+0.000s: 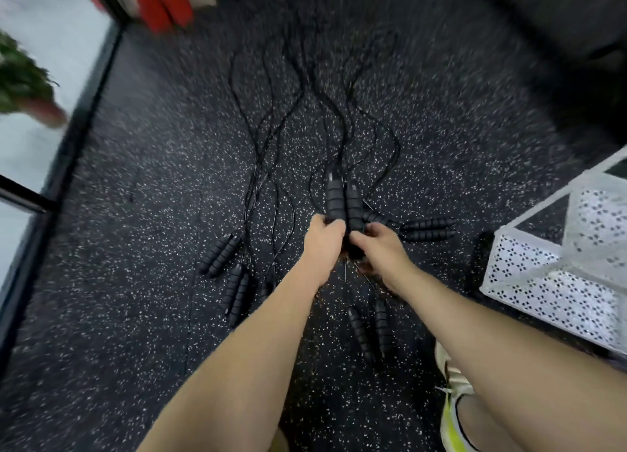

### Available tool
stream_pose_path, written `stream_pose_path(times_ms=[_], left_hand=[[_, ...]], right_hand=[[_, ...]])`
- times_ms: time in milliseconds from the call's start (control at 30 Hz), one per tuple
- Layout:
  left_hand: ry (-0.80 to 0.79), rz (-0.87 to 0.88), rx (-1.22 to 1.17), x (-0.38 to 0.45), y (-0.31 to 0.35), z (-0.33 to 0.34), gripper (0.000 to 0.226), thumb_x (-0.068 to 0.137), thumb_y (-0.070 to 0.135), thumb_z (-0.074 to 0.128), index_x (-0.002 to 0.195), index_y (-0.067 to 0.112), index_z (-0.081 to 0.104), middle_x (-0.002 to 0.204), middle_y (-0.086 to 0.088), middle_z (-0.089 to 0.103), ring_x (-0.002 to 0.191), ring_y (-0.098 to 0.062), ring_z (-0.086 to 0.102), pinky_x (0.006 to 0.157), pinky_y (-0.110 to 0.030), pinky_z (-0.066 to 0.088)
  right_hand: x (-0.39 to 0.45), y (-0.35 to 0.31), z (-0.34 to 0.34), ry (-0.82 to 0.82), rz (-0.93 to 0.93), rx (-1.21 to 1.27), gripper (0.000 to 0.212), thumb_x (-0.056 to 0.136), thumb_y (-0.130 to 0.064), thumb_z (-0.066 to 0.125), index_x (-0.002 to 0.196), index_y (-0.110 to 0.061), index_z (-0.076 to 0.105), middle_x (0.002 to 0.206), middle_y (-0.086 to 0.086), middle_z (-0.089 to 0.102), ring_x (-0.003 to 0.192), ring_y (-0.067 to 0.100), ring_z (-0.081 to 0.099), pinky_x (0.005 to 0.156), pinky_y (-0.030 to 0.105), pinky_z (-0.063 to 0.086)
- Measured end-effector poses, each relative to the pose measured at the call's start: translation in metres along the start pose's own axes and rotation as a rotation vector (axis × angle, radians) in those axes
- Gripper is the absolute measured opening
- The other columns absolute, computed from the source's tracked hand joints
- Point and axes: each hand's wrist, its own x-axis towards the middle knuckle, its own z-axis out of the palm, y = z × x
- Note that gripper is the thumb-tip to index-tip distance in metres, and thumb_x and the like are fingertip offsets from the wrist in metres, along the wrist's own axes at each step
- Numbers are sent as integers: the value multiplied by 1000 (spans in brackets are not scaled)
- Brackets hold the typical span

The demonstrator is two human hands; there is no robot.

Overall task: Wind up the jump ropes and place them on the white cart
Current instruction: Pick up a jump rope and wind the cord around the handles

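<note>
Several black jump ropes lie on the speckled dark floor, their thin cords [305,112] snaking away from me. My left hand [324,236] and my right hand [380,241] meet at the near ends of one pair of ribbed black handles [344,202], which point away from me side by side, and both hands grip them. Other handle pairs rest on the floor: at left [220,255], lower left [237,294], right [427,229], and near me between my forearms [369,329]. The white perforated cart [556,275] stands at the right.
A dark raised edge [84,129] runs along the left, with a light floor and a green plant [23,78] beyond it. A red object [163,0] stands at the top left. My shoe [454,407] is at the lower right, beside the cart.
</note>
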Motion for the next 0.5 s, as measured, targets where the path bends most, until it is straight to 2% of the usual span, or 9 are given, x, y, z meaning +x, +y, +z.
stream_pose_path(times_ms=[100, 200, 267, 367, 433, 500], left_hand=[[-24, 90, 2, -57, 34, -6, 26, 78, 27, 51, 103, 18, 49, 97, -5, 61, 88, -24, 58, 81, -42, 53], [-9, 131, 0, -110, 57, -13, 28, 77, 30, 52, 103, 20, 48, 92, -5, 58, 80, -20, 52, 74, -40, 46], [-14, 164, -15, -142, 64, -19, 24, 79, 26, 52, 103, 22, 48, 98, -7, 60, 83, -21, 55, 77, -44, 49], [-9, 247, 28, -189, 66, -24, 22, 93, 14, 49, 115, 20, 47, 107, -4, 64, 90, -19, 60, 84, -41, 53], [-9, 277, 12, -216, 64, -25, 29, 93, 13, 50, 121, 19, 47, 107, -2, 65, 92, -17, 61, 88, -40, 55], [-23, 283, -37, -234, 63, -26, 38, 84, 24, 52, 122, 22, 52, 110, -3, 68, 98, -22, 64, 97, -52, 55]], right_hand=[[-49, -32, -7, -10, -18, 40, 8, 88, -26, 67, 92, -21, 72, 89, 13, 76, 70, 21, 65, 59, 32, 49], [-97, -53, -15, -25, -89, 45, 16, 87, -28, 65, 92, -17, 77, 91, 18, 75, 70, 25, 63, 63, 39, 49], [-129, -63, -20, -40, -148, 40, 16, 91, -25, 62, 97, -26, 76, 83, 8, 75, 64, 21, 59, 57, 36, 47], [-172, -74, -26, -55, -230, -4, 28, 95, -23, 55, 104, -46, 68, 88, -5, 74, 65, 15, 58, 52, 31, 46], [-193, -79, -30, -71, -254, 9, 30, 99, -22, 50, 100, -48, 65, 86, -6, 70, 64, 12, 56, 49, 28, 42], [-207, -81, -35, -85, -268, 51, 28, 99, -20, 49, 105, -39, 68, 82, -5, 67, 63, 12, 55, 48, 28, 41]])
